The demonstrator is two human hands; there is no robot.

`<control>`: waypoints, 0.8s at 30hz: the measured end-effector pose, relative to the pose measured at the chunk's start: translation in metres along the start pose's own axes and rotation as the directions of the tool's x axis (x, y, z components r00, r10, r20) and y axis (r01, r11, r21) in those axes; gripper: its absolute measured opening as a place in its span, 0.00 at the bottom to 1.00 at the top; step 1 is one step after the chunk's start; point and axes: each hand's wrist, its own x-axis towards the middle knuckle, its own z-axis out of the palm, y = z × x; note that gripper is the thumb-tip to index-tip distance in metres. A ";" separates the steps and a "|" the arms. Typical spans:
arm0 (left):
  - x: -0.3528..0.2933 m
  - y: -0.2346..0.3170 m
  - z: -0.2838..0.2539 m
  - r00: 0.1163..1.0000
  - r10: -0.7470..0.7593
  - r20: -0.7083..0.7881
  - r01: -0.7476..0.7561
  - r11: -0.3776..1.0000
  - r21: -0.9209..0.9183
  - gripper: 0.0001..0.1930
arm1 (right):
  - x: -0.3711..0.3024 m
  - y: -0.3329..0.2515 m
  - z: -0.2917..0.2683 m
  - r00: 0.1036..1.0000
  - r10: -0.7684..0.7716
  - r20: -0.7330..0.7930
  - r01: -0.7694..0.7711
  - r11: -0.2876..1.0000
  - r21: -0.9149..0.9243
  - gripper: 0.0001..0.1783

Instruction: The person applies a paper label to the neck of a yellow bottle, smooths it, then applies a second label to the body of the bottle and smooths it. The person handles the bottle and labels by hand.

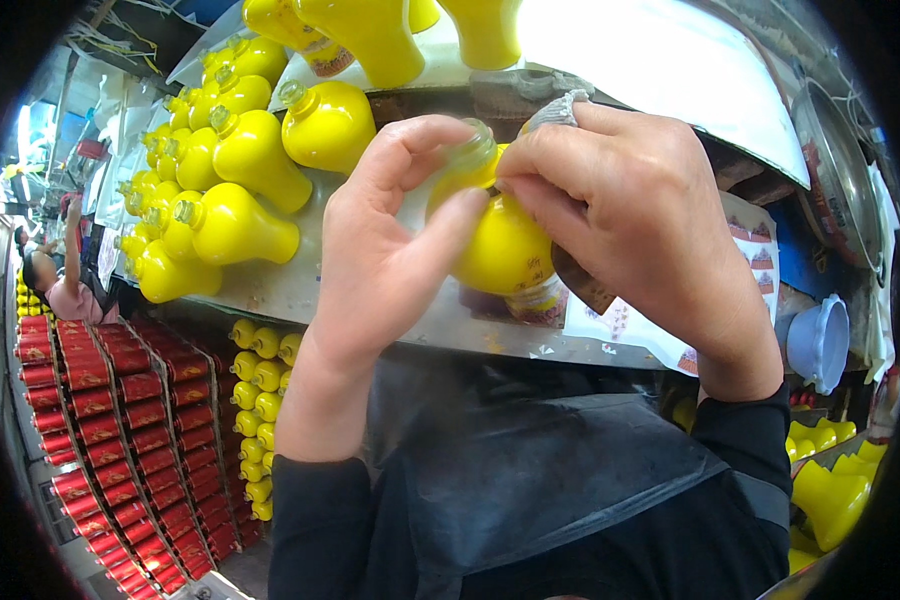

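A glossy yellow bottle [505, 250] with a clear glass neck stands on the worktable before me, a patterned label low on its body. My left hand [395, 225] curls around its neck from the left, thumb against the yellow shoulder; the neck is partly blurred. At the neck's right side my right hand [635, 190] is closed in a pinch, and its fingertips hide whatever is between them. A grey wrap [560, 110] covers one right finger. Below the right palm shows a dark brown flat piece [582, 282]; whether the hand holds it I cannot tell.
Several yellow bottles [255, 155] crowd the table's left, others standing at the back. A sheet of printed labels [755, 250] lies right, near a pale blue tub [818, 343]. Red boxes [120, 430] are stacked lower left. A person [65, 285] is farther left.
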 end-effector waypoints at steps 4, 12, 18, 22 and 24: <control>0.001 -0.001 -0.001 0.999 0.028 0.016 -0.028 0.999 0.022 0.22 | 0.003 0.000 -0.001 1.000 0.005 0.004 -0.005 1.000 -0.004 0.05; 0.002 0.000 0.001 0.999 0.030 0.011 -0.031 0.998 0.055 0.21 | 0.004 -0.001 0.002 1.000 -0.001 0.004 0.001 0.998 -0.065 0.05; 0.001 0.001 0.004 1.000 0.009 -0.008 -0.009 0.998 0.057 0.21 | 0.004 0.000 0.002 1.000 0.007 0.007 -0.006 0.998 -0.061 0.05; 0.002 -0.001 0.007 0.993 0.088 -0.077 -0.085 0.995 0.049 0.18 | 0.002 0.000 0.003 1.000 0.015 -0.003 -0.015 0.999 -0.041 0.05; 0.002 -0.002 0.007 0.993 0.088 -0.075 -0.084 0.995 0.054 0.18 | 0.002 0.002 0.004 1.000 0.011 -0.004 -0.011 1.000 -0.029 0.05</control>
